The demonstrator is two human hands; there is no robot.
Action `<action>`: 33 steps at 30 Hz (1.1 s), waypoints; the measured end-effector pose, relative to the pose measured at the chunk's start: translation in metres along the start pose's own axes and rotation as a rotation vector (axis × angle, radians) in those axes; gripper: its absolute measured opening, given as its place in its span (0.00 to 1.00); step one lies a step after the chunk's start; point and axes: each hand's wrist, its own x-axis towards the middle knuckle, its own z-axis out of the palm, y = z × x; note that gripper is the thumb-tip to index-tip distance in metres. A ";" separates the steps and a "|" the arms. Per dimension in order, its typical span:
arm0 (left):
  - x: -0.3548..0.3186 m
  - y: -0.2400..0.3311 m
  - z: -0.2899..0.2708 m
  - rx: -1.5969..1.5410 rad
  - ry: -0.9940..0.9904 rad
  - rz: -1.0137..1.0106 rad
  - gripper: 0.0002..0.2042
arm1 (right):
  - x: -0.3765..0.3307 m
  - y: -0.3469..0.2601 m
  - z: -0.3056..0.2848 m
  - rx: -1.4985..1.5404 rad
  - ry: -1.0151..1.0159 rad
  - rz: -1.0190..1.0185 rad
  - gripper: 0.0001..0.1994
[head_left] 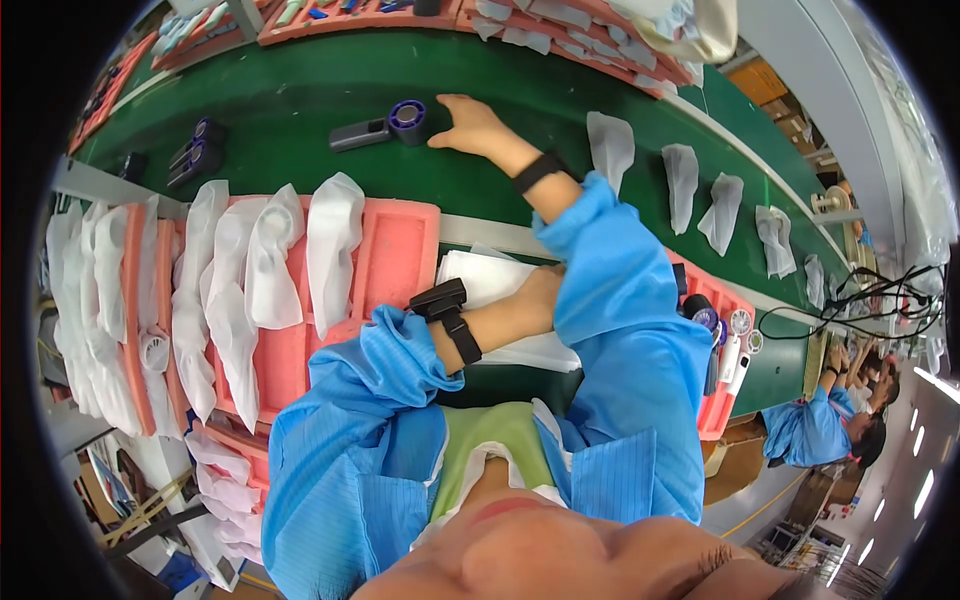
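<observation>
R hand (478, 128): extended over green worktop (290, 100); fingers spread, thumb well apart from index, nothing gripped.
Hand-held fan (372, 132): grey handle, purple-rimmed round head; lies just L of R fingertips, head end nearest, handle pointing away; contact can't be told for certain.
L hand (541, 297): over white sheets (484, 275), nearer body than R fingers; L fingers hidden behind R sleeve (625, 270), so spread or pinch can't be told.
Dark fans (197, 158): side by side, farther L of R fingers, beyond hand-held fan.
Pink tray (400, 240): L of L hand; holds white-wrapped items (335, 235), part bare.
Loose wrapped pcs (680, 188): strung out in a row R of R fingers, same worktop.
R-side tray (712, 425): R of L fingers; carries assorted fans (738, 365).
Black wristbands (541, 172): one per wrist.
</observation>
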 end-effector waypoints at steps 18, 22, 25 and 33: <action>0.011 -0.008 0.011 0.366 0.107 0.179 0.07 | -0.153 -0.040 -0.187 0.459 0.373 0.108 0.30; 0.030 -0.007 -0.006 0.178 0.055 0.125 0.06 | -0.228 -0.019 -0.230 0.570 0.503 0.167 0.30; 0.050 -0.016 -0.024 -0.176 0.001 0.060 0.07 | -0.263 -0.002 -0.249 0.648 0.523 0.202 0.29; 0.062 -0.004 -0.071 -0.678 0.230 -0.035 0.07 | -0.270 0.018 -0.260 0.583 0.278 0.025 0.31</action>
